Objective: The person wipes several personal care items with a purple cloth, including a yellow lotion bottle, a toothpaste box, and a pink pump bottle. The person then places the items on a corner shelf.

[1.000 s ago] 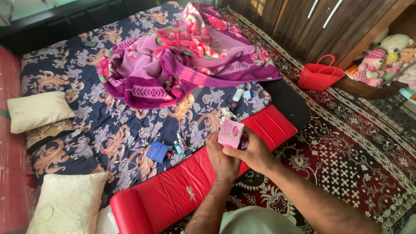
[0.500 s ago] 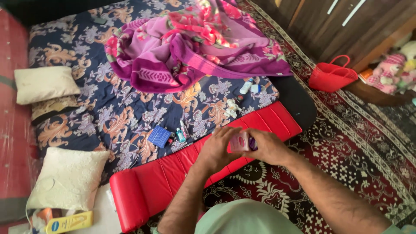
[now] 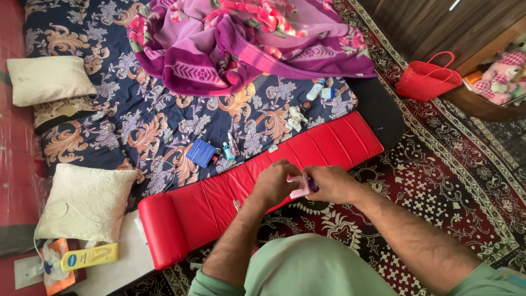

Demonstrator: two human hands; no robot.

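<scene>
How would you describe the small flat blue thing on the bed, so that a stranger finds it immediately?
Start at the long red padded edge of the bed, then look just past it onto the dark floral bedsheet. There lies the flat blue square packet, left of some small bottles. It is the only flat, square, solid blue item; its neighbours are slim and upright-shaped.

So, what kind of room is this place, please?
Most likely a home bedroom: a bed with a floral sheet, a crumpled purple blanket and cream pillows, beside a patterned carpet and soft toys.
</scene>
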